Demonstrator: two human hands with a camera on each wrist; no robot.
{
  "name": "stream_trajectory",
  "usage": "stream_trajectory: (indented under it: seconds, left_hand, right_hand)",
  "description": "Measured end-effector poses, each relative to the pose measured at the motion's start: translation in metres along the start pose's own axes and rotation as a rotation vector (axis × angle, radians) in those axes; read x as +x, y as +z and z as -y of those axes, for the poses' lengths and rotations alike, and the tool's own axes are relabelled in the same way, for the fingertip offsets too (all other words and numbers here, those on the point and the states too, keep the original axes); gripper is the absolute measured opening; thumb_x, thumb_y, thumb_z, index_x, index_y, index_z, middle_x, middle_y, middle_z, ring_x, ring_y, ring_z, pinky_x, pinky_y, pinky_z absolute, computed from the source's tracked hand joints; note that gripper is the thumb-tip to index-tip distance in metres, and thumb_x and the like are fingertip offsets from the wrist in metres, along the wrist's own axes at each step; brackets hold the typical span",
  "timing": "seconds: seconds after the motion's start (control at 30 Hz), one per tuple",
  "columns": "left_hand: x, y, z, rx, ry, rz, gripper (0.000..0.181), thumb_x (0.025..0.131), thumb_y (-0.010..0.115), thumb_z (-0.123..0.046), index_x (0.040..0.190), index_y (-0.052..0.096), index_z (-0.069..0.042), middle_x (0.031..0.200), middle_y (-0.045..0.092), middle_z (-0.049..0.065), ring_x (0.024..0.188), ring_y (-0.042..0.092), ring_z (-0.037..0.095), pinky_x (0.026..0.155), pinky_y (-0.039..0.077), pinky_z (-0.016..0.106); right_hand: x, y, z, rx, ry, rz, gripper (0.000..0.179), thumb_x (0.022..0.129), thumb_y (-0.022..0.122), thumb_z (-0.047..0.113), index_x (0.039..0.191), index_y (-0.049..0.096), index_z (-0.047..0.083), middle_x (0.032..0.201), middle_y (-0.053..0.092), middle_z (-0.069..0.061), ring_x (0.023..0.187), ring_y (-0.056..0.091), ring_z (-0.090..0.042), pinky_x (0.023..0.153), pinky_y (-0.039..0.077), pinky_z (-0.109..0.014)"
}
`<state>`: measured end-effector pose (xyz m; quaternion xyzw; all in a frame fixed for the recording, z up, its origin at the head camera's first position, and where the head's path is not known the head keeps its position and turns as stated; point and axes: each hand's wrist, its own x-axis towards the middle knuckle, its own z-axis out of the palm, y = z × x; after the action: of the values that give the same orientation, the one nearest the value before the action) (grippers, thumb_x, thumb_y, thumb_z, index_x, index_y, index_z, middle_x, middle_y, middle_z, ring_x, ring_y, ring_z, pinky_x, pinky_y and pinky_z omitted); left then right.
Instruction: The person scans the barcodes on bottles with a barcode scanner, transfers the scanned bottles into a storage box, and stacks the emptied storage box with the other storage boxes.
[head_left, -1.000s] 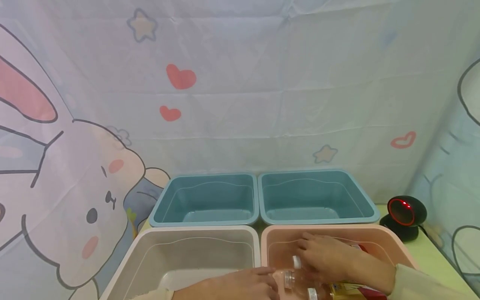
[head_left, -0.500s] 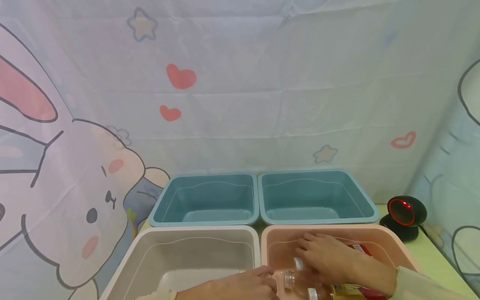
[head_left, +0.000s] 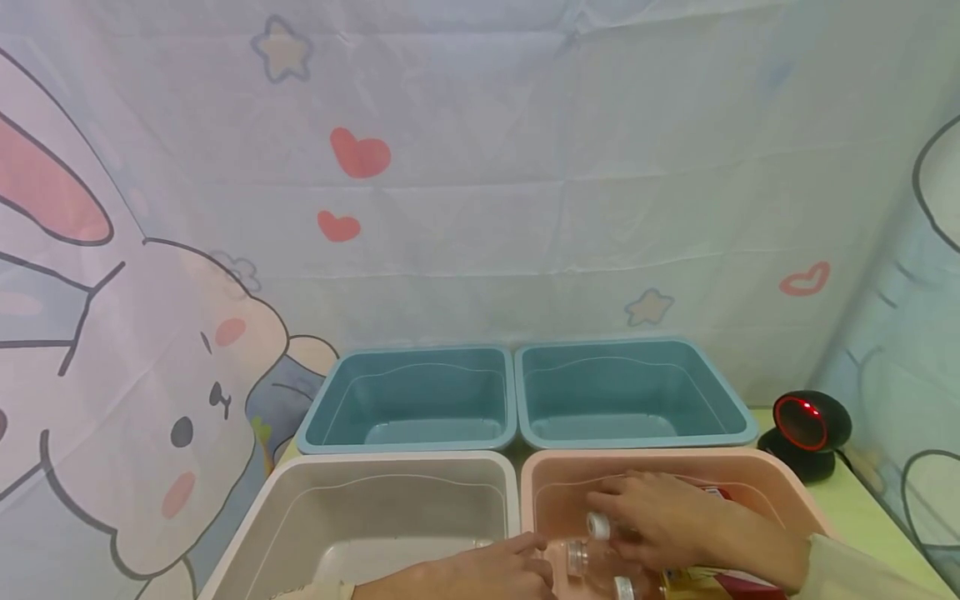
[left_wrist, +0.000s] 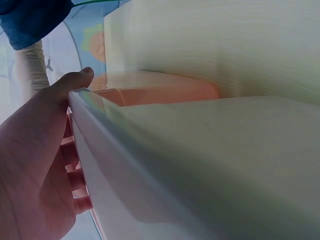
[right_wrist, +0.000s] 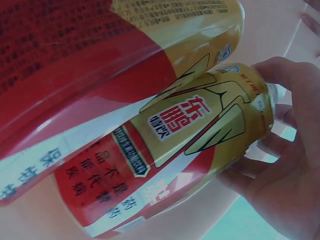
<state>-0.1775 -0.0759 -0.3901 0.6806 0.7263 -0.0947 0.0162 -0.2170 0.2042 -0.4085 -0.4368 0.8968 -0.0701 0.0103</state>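
In the head view my right hand (head_left: 663,517) reaches into the peach bin (head_left: 652,456). The right wrist view shows it gripping a red-and-gold drink bottle (right_wrist: 200,120) near the neck, thumb on one side and fingers on the other. A larger-looking red-and-gold bottle (right_wrist: 125,65) lies alongside, closer to the camera. In the head view, a clear bottle neck (head_left: 577,558) and a white-capped bottle (head_left: 624,588) lie near my right hand. My left hand (left_wrist: 35,160) holds the rim of the grey-white bin (left_wrist: 135,165), its fingers behind the wall and fingertips hidden.
Two blue bins, one at left (head_left: 408,447) and one at right (head_left: 637,442), stand behind the front pair. To the right, a black round device (head_left: 810,425) with a red light ring sits on the yellow-green table (head_left: 870,508). A printed cloth (head_left: 480,167) hangs behind.
My right hand's fingers have come down and closed in around the bottle near its cap, which shifts slightly right. The left hand stays nearly still at the rim.
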Motion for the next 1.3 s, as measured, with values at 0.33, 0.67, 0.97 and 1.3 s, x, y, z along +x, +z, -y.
stream_trajectory:
  seconds: [0.33,0.67,0.97,1.3]
  left_hand:
    - [0.000,-0.001,-0.001,-0.038,-0.017,0.017,0.023,0.105,0.062,-0.037,0.124,0.076,-0.034,0.109,0.072,-0.026,0.106,0.054,-0.011,0.113,0.027,0.020]
    - [0.000,-0.003,-0.001,-0.031,-0.039,0.053,0.027,0.104,0.063,-0.041,0.129,0.073,-0.037,0.112,0.070,-0.027,0.107,0.053,-0.012,0.113,0.026,0.020]
    - [0.000,-0.003,-0.001,-0.089,-0.054,0.072,0.031,0.104,0.061,-0.045,0.132,0.071,-0.037,0.115,0.069,-0.029,0.108,0.050,-0.015,0.113,0.022,0.016]
    - [0.002,-0.002,0.000,-0.066,-0.057,0.095,0.027,0.104,0.062,-0.043,0.128,0.073,-0.037,0.110,0.070,-0.028,0.104,0.050,-0.014,0.113,0.023,0.017]
  right_hand:
    - [-0.008,-0.005,-0.003,0.090,0.012,-0.031,0.043,0.105,0.057,0.042,0.141,0.054,0.019,0.128,0.056,0.009,0.101,0.056,-0.006,0.093,0.057,-0.041]
    - [-0.011,-0.004,-0.006,0.221,0.043,-0.106,0.030,0.109,0.049,0.033,0.137,0.051,0.021,0.121,0.052,0.016,0.108,0.051,-0.007,0.098,0.053,-0.044]
    - [-0.016,-0.013,-0.005,0.326,0.084,-0.137,0.032,0.107,0.054,0.033,0.138,0.053,0.025,0.119,0.055,0.017,0.105,0.054,-0.007,0.094,0.054,-0.037]
    - [-0.021,-0.029,-0.008,0.385,0.068,-0.260,0.063,0.083,0.082,0.057,0.130,0.051,0.029,0.114,0.058,0.010,0.100,0.056,-0.008,0.081,0.057,-0.029]
